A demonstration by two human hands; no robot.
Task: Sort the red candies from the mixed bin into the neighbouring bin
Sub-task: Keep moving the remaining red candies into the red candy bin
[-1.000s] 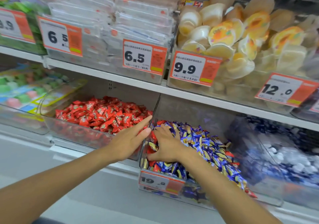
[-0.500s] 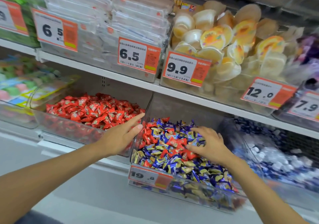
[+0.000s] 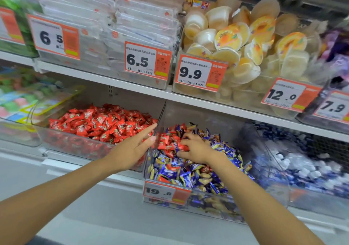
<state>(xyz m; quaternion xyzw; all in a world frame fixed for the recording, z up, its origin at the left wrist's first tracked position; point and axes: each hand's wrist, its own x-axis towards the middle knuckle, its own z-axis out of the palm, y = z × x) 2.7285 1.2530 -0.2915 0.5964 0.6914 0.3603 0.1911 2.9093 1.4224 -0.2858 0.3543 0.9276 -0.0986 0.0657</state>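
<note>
While the left hand (image 3: 132, 148) lay straight-fingered against the neighbouring clear plastic bin (image 3: 79, 146), the right hand (image 3: 196, 148) clutched small red foil-wrapped candies (image 3: 168, 142) atop the clear plastic mixed bin (image 3: 207, 205). Judged light and slippery, they suited a cupped multi-piece grip.

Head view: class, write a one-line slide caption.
Right hand grips red candies in the mixed bin; left hand, fingers straight, rests against the red bin.

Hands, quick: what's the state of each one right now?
Left hand: open, fingers straight, holding nothing, at the corner of the red bin.
Right hand: fingers curled round red candies in the mixed bin.
</note>
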